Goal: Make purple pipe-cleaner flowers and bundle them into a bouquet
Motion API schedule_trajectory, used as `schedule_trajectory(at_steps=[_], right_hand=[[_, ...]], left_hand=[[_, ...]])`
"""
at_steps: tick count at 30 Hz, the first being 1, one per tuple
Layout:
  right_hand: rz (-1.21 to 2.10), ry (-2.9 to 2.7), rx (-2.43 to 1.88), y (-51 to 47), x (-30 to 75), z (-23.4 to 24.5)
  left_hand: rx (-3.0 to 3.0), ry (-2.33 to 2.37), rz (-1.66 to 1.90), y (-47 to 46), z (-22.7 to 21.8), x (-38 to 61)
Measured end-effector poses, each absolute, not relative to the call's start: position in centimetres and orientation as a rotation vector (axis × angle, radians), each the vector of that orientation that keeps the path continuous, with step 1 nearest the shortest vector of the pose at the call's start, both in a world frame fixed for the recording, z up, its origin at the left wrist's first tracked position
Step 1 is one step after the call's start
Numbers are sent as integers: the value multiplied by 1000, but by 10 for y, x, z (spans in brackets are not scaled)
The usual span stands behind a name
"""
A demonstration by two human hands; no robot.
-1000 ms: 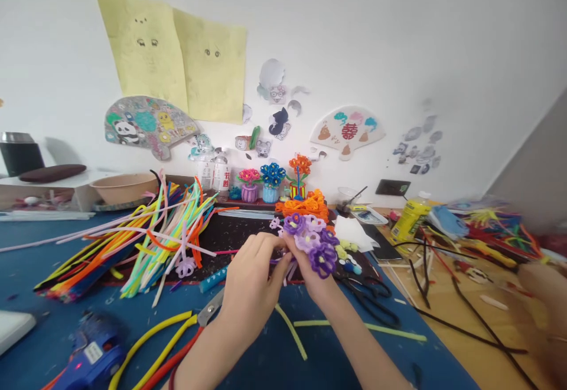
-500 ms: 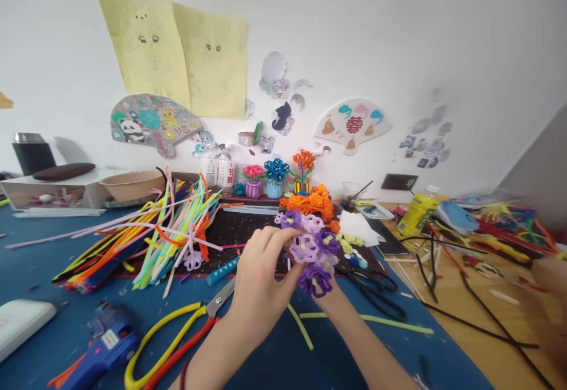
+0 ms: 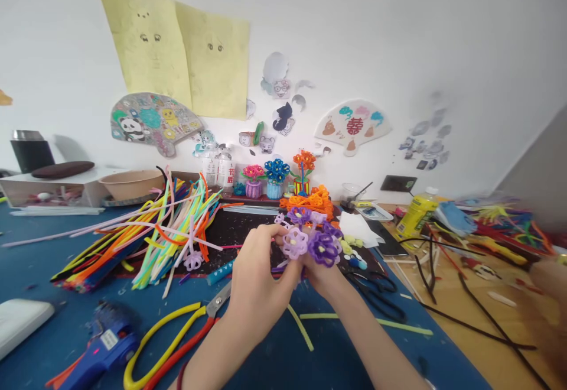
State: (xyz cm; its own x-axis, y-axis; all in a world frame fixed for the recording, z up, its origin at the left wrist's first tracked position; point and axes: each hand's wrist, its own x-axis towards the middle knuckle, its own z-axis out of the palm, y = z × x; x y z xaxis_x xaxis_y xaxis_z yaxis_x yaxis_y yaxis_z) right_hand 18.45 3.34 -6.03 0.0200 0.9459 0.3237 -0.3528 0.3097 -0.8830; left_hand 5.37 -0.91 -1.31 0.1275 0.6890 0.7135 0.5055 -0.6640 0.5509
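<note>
So the purple flower bunch (image 3: 325, 248) is up in the air over the counter (image 3: 266, 360), between both hands, just in front of the orange flower pile (image 3: 310, 204); the left hand (image 3: 256, 272) has its grip on the bunch's near-left side, thumb below and fingers above, with the fingertips right at the edge of a pale lilac flower (image 3: 295, 243); the right hand (image 3: 321, 278) sits under and behind the heads, fingers mostly hidden, so honestly can't tell how tightly that grip is closed; looks to me like the step is settling the heads in the bunch, so I'd hold the stems snug with one hand and nudge heads with the other, low down where they join, since squeezing the loops would probably squash them; turning the bunch a bit at a time should show up any gaps; as for which way it points, the lilac head and the dark purple one beside it both show their yellow centres towards the wearer; the cluster of heads spreads widest side to side; the stems are mostly covered, though slivers of purple under the heads make me guess the bunch's long axis runs down between the palms, exact tilt unclear.
</note>
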Motion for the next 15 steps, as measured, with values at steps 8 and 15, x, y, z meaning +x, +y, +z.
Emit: schedule_trajectory(at_steps=[8,15], right_hand=[[1154,-1045,-678,26,184,-44],[1228,-970,-814,27,186,-46]], left_hand=[[2190,1205,1512,-8,-10,52],[2242,1050,1420,-8,-7,50]])
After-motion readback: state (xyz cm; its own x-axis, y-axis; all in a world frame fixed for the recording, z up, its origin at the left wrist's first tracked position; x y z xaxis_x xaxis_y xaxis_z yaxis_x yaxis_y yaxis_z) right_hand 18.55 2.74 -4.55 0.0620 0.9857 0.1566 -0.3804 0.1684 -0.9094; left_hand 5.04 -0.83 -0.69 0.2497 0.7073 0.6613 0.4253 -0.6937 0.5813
